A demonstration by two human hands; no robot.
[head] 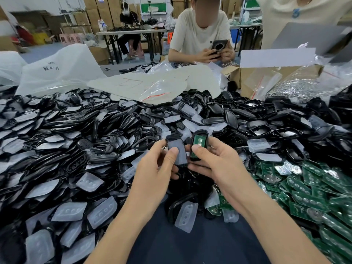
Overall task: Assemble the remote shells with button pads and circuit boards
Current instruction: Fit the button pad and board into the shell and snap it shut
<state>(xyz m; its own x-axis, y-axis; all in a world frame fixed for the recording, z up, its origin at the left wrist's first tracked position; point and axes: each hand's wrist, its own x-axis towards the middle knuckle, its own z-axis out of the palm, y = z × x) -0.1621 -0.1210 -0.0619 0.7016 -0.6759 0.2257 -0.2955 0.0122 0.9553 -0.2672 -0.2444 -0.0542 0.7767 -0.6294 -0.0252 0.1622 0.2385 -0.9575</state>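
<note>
Above the parts heap, left hand pinching shell, right hand gripping board-filled shell

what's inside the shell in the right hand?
A green board sits in the shell. The right hand's thumb covers its lower part; anything under the board is hidden.

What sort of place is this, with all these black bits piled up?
Probably a small assembly workshop. Black remote shells and green circuit boards lie in loose heaps for hand assembly, and stacked cardboard cartons line the back wall.
</note>
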